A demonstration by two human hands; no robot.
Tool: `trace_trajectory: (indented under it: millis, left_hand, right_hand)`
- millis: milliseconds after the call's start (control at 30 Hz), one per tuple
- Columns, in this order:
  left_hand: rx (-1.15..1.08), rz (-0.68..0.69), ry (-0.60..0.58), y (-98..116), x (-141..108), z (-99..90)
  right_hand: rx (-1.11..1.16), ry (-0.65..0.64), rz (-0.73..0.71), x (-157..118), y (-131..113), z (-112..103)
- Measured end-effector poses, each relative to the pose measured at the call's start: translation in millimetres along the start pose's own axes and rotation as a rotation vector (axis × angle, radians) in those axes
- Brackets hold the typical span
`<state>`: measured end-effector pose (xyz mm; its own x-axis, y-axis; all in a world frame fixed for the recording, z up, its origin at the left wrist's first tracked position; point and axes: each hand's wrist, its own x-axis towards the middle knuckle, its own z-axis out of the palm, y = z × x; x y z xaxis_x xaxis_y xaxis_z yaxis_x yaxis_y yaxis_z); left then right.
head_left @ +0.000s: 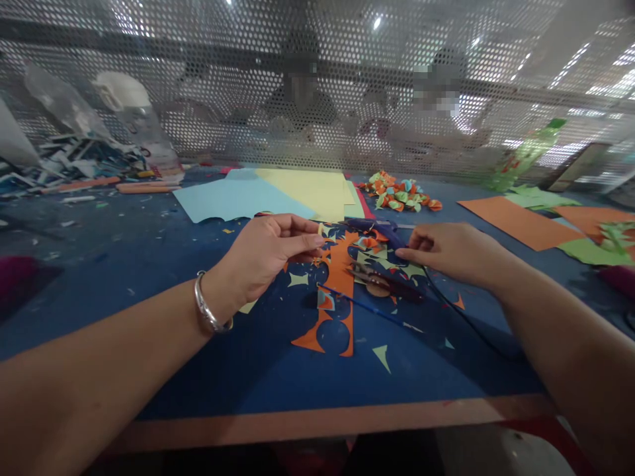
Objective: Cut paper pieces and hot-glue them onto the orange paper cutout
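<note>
My left hand (pixel 278 248), with a silver bangle at the wrist, pinches a small pale yellow paper piece (pixel 321 229) between thumb and fingertips. To the right, my right hand (pixel 436 251) is closed on the dark blue glue gun (pixel 391 237), whose black cord trails toward the table's front. Below and between the hands lies an orange paper offcut (pixel 341 264) with round holes. Scissors (pixel 389 283) and a thin blue stick (pixel 370 307) rest beside it among pale green scraps (pixel 299 280).
Blue and yellow sheets (pixel 238 195) lie behind my hands, near a pile of small folded paper pieces (pixel 399 192). Orange sheets (pixel 520 221) and a green bottle (pixel 528 155) are right; a white-lidded bottle (pixel 143 125) stands left. A perforated screen (pixel 223 86) rises behind.
</note>
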<state>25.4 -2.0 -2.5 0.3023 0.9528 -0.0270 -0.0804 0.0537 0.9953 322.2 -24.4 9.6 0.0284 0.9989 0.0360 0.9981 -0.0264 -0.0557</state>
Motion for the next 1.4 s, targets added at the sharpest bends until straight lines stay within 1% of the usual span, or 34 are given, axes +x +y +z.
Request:
trace_trajectory:
  millis: [367,533,667,733,867,900,967,1033,1100,1167,1267,1400]
  left_hand:
    - [0.006,0.032,-0.004,-1,0,-1.4]
    - [0.001,0.031,0.001,-3,0,-1.8]
    - [0.001,0.02,-0.008,-3,-3,0.7]
    - [0.008,0.021,-0.018,-2,-4,2.3]
    - [0.015,-0.007,-0.018,-1,-5,3.4]
    - [0.014,-0.015,-0.018,-2,-4,3.1]
    - [0.007,-0.02,-0.018,-2,-3,1.9]
    - [0.003,-0.012,-0.017,-3,-1,0.4]
    - [0.006,-0.008,-0.007,-3,0,-0.5]
    - [0.01,-0.011,0.01,-2,1,-0.7]
    - [0.008,-0.012,0.026,-1,0,0.6]
    - [0.009,-0.03,0.044,-2,2,4.9]
  right_hand:
    - [-0.046,0.06,-0.048,1,4,4]
    - [-0.029,0.052,-0.045,1,4,3]
    - [-0.014,0.042,-0.011,0,3,2]
    - [0.007,0.079,-0.02,-2,3,2]
    - [0.075,0.225,-0.07,-11,-4,-1]
    - [0.112,0.244,-0.099,-14,-7,-2]
    - [0.211,0.216,-0.194,-20,-15,-3]
    - [0.262,0.158,-0.297,-26,-23,-4]
    - [0.235,0.092,-0.397,-30,-31,-4]
    - [0.191,0.019,-0.456,-33,-36,-3]
    - [0.142,-0.052,-0.469,-34,-39,-3]
    - [0.147,-0.087,-0.446,-33,-37,-2]
